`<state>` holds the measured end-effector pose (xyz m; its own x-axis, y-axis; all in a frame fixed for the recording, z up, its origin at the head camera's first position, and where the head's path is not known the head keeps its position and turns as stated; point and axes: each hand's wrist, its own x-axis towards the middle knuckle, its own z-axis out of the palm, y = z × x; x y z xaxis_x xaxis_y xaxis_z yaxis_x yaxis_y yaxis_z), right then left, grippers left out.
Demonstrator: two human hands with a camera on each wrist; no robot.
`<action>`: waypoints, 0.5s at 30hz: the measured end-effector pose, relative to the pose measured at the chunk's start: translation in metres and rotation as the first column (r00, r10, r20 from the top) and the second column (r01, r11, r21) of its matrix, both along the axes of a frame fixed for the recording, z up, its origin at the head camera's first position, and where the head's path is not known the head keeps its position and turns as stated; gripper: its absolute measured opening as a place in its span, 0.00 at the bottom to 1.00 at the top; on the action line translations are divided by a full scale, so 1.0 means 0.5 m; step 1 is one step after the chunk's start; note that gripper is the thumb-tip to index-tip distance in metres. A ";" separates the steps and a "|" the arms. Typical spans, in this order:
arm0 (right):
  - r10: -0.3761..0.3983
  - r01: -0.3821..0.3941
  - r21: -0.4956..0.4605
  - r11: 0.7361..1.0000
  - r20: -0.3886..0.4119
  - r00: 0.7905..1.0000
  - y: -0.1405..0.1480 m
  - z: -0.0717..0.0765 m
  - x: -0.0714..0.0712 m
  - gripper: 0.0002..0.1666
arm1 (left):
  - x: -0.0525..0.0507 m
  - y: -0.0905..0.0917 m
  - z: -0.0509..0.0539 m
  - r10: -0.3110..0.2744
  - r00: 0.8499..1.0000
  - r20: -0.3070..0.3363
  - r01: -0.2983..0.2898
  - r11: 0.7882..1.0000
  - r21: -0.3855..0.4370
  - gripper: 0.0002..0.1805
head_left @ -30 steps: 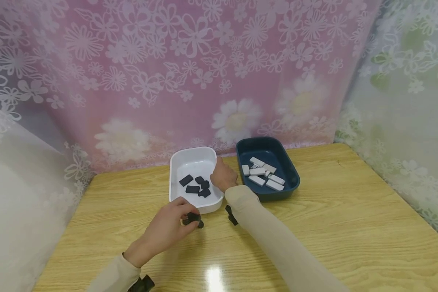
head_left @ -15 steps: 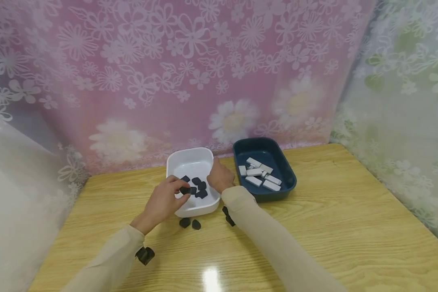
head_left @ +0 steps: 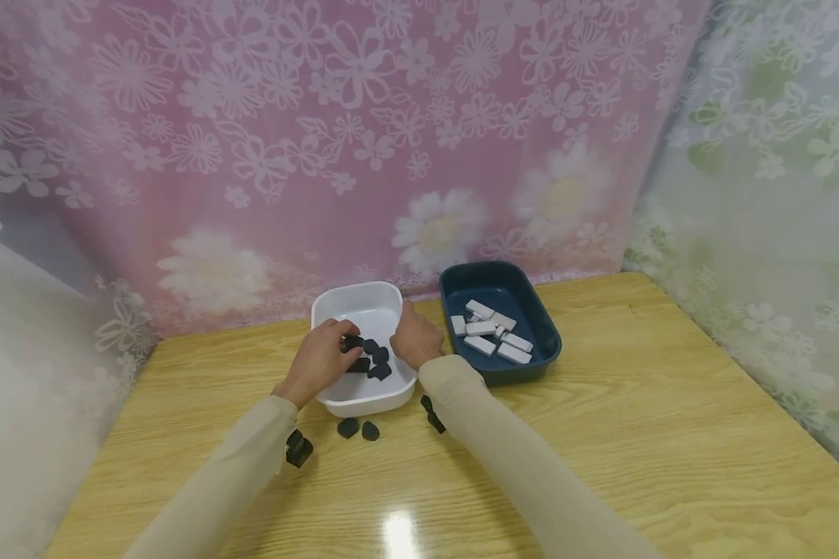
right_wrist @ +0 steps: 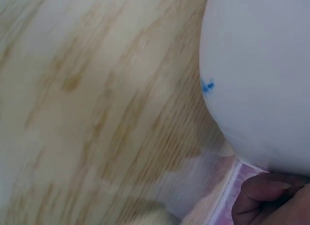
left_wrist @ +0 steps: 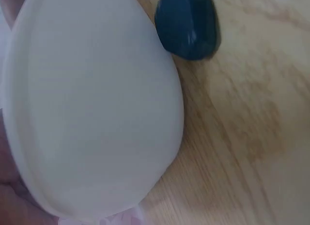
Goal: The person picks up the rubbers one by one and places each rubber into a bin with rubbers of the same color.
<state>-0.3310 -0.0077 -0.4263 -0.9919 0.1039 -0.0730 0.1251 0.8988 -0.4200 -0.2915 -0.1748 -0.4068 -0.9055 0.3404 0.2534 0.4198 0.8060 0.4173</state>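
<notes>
A white plastic tray stands on the table with several small black pieces in it, some block-shaped, some like stones. My left hand reaches over its left rim and pinches a black piece low inside, partly covered by the fingers. At the opposite rim, my right hand grips the tray's edge with curled fingers. The left wrist view shows the tray's white outer wall. In the right wrist view, the curled fingers of my right hand show beside the tray wall.
Right of the white tray stands a dark blue tray holding several white blocks. Two black stone-like pieces, a left one and a right one, lie on the wooden table before the white tray. A pink flowered curtain hangs behind.
My left hand has picked up a black piece in front of the white tray and carried it up and into the tray. My right hand has stayed on the rim.
</notes>
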 end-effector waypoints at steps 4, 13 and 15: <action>0.004 -0.004 -0.001 1.000 0.008 1.000 -0.002 0.003 0.000 0.34 | -0.016 0.002 -0.009 0.003 1.000 -0.008 -0.003 1.000 -0.022 0.10; -0.003 0.003 -0.007 1.000 -0.005 1.000 0.001 0.000 0.001 0.34 | -0.040 0.007 -0.026 -0.004 1.000 0.021 0.007 0.991 -0.133 0.05; -0.003 0.003 -0.006 1.000 -0.008 1.000 0.003 -0.002 0.000 0.34 | -0.041 0.009 -0.027 -0.009 0.999 0.034 0.015 0.985 -0.169 0.06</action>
<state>-0.3310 -0.0064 -0.4271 -0.9921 0.1068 -0.0662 0.1249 0.8958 -0.4265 -0.3118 -0.1701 -0.4205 -0.9080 0.3867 0.1612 0.4181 0.8614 0.2886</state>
